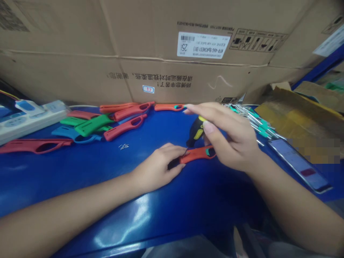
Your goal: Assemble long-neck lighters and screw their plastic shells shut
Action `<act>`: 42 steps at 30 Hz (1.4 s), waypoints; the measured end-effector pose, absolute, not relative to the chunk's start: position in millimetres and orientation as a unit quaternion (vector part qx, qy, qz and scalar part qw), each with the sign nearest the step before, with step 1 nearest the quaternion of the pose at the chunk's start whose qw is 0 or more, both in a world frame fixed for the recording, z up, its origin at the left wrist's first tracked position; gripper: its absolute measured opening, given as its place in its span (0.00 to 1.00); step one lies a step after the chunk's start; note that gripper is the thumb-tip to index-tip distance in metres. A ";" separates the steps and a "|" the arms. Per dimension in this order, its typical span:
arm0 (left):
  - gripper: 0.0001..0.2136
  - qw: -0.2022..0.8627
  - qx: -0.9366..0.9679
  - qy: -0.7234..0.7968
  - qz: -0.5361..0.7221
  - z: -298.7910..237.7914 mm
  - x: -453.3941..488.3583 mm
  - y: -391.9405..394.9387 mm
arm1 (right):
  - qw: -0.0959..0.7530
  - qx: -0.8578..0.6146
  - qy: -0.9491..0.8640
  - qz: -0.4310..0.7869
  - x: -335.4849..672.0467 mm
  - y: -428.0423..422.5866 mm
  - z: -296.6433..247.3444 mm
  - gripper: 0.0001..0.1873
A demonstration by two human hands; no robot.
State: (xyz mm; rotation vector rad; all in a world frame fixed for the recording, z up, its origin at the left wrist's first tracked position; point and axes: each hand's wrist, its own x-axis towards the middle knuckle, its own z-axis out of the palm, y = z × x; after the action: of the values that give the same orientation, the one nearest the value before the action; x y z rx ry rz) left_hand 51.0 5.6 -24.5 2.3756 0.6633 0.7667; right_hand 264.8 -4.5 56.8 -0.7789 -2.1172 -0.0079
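My left hand point(161, 163) is closed on the end of an orange lighter handle point(197, 154) with a green trigger piece, pinching it against the blue table. A stubby black and yellow screwdriver point(195, 133) is held in my right hand point(233, 138), thumb and fingers around its grip. Its shaft points down at the handle near my left fingertips; whether the tip sits on a screw is too small to tell. Farther back lies another orange lighter handle point(168, 107) with a green piece. Small screws point(124, 146) lie loose left of my left hand.
Red, green and blue plastic handles point(92, 125) are heaped at the left, beside a white power strip point(32, 120). Metal rods with green parts point(255, 120) lie at the right, near a phone point(299, 165). A large cardboard box point(150, 39) walls off the back.
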 end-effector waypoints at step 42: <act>0.13 0.270 0.885 0.248 0.286 -25.8 50.4 6.2 | 0.419 -0.378 -0.810 0.160 269.2 6.2 46.4 0.19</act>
State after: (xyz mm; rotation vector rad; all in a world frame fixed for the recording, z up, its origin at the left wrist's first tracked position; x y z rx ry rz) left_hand 50.4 6.2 -25.8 2.3864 0.6682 0.7711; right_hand 269.2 6.2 46.4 -0.9469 -2.0319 0.4001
